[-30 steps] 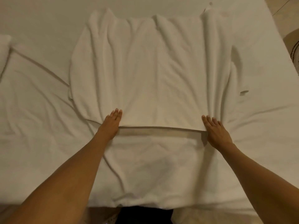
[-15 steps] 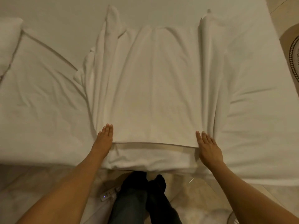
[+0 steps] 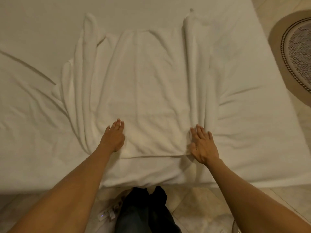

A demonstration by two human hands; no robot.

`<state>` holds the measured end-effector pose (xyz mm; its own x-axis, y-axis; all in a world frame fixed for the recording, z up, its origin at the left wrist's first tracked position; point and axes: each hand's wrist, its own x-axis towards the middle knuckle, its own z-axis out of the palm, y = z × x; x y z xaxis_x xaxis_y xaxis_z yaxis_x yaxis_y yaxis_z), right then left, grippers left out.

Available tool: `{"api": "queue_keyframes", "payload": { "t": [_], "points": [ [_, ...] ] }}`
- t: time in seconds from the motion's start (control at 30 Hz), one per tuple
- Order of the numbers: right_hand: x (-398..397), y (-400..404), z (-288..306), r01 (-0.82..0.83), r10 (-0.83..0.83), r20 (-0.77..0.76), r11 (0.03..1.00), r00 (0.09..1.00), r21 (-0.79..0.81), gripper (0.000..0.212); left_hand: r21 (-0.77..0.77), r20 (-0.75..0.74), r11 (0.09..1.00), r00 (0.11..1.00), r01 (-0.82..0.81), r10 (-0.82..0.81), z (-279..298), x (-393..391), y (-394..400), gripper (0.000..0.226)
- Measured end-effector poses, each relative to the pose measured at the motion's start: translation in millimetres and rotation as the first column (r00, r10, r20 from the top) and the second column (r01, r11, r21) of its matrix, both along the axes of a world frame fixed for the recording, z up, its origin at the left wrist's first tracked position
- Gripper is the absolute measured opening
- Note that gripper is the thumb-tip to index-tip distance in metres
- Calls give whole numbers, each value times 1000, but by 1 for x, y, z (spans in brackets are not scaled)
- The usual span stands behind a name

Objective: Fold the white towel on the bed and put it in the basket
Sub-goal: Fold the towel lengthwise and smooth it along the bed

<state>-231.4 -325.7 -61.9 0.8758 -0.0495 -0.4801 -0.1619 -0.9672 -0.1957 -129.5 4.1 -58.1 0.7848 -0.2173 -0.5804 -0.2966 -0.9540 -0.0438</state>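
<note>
The white towel (image 3: 148,91) lies spread on the bed (image 3: 244,115), folded over so its near edge forms a straight line, with long wrinkles down both sides. My left hand (image 3: 113,137) rests flat on the towel's near left part, fingers together and extended. My right hand (image 3: 202,145) lies flat on the near right corner, fingers slightly spread. Neither hand grips the cloth. No basket is in view.
The bed's near edge runs across the lower frame, with tiled floor (image 3: 193,207) and my dark-trousered legs (image 3: 144,212) below it. A round patterned rug (image 3: 296,52) lies on the floor at the right. A small white device (image 3: 107,214) lies by my feet.
Both hands have slid forward from the towel's near edge onto its top surface, pressing it flat. The towel's sides have bunched into more wrinkles. The view has shifted slightly.
</note>
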Motion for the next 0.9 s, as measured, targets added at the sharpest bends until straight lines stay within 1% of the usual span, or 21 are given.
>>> {"api": "queue_keyframes", "payload": {
  "t": [0.1,0.23,0.37,0.57,0.73,0.9],
  "points": [
    [21,-13,5,126,-126,24,992,992,-2,65,-18,30,999,999,44,-43,6,28,-35,58],
    [51,-36,7,320,-322,101,947,941,35,58,-47,37,994,994,103,-101,5,69,-83,59],
    [81,-71,4,403,-402,123,915,907,23,58,-86,44,983,986,164,-161,0,107,-139,58],
    [143,-116,-4,454,-451,147,891,880,16,59,-170,70,948,963,270,-262,-6,164,-226,60],
    [206,-136,-18,522,-533,165,846,830,107,63,-211,122,911,935,354,-334,-15,223,-286,62],
    [255,-155,-36,602,-640,172,766,749,225,70,-238,209,886,912,397,-352,-18,281,-340,66]
  ]
}}
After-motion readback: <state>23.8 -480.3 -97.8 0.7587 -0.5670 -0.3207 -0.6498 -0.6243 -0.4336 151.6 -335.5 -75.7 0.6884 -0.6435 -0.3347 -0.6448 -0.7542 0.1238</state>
